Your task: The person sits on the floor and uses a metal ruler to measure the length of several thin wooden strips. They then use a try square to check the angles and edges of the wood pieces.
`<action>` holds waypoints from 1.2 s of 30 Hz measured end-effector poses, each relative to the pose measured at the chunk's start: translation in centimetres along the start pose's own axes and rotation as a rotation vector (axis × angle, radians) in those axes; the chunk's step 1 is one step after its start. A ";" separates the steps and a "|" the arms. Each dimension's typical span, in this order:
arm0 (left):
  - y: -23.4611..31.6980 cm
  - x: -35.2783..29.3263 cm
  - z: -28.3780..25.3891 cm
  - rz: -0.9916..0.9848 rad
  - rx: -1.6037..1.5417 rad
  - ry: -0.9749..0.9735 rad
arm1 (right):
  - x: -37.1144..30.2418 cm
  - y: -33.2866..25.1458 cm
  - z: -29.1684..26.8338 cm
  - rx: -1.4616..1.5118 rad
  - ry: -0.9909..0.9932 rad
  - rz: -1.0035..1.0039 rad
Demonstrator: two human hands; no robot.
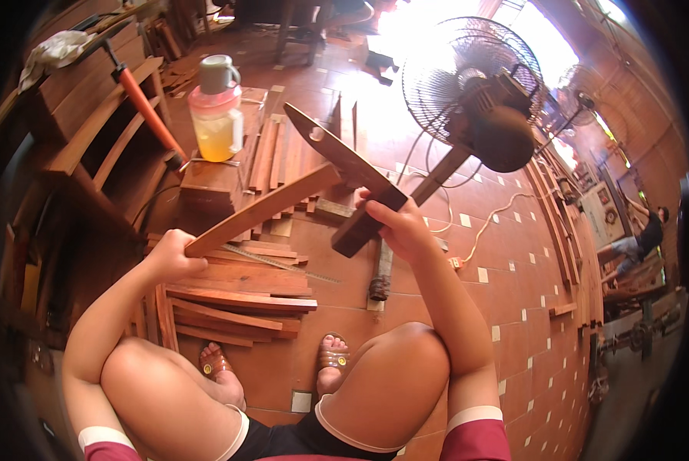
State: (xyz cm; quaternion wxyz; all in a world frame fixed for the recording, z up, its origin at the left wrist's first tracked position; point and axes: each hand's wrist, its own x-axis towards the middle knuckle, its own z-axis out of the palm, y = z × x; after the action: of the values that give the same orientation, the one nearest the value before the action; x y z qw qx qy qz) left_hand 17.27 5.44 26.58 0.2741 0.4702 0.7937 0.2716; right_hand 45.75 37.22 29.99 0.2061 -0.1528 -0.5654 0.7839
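Observation:
My left hand [174, 257] is closed round the near end of a long reddish-brown wooden slat [263, 209], which slants up and to the right. My right hand [398, 219] grips a dark wooden try square [352, 163] at its corner, where a thick stock meets a flat blade with a hole near its tip. The slat's far end lies against or just behind the blade; whether they touch I cannot tell. Below the slat, several cut boards [240, 280] are stacked on the floor, with a steel ruler [283, 263] lying across them.
A jug of yellow drink [215, 123] stands on a wooden block [210, 184] beyond the slat. Right of it rises a large black fan [475, 92]. A white cord [486, 215] crosses the tiled floor. Wooden furniture [102, 146] is at left. Another person [638, 244] works far right.

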 end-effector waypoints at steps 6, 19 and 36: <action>1.0 -0.2 0.1 -0.044 -0.047 -0.038 | 0.1 0.0 1.1 0.060 0.009 -0.046; 0.5 -0.1 1.0 -0.060 -0.036 -0.067 | 0.1 -0.1 1.8 -0.004 -0.045 -0.038; 0.9 0.0 1.6 -0.079 -0.164 -0.159 | -0.9 -1.3 3.1 -0.139 -0.020 -0.060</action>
State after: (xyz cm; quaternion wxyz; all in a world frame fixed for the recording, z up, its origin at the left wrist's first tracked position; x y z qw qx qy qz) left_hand 18.87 6.13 26.12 0.3841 0.4346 0.7626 0.2864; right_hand 45.26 34.58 32.24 0.2128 -0.1416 -0.6248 0.7378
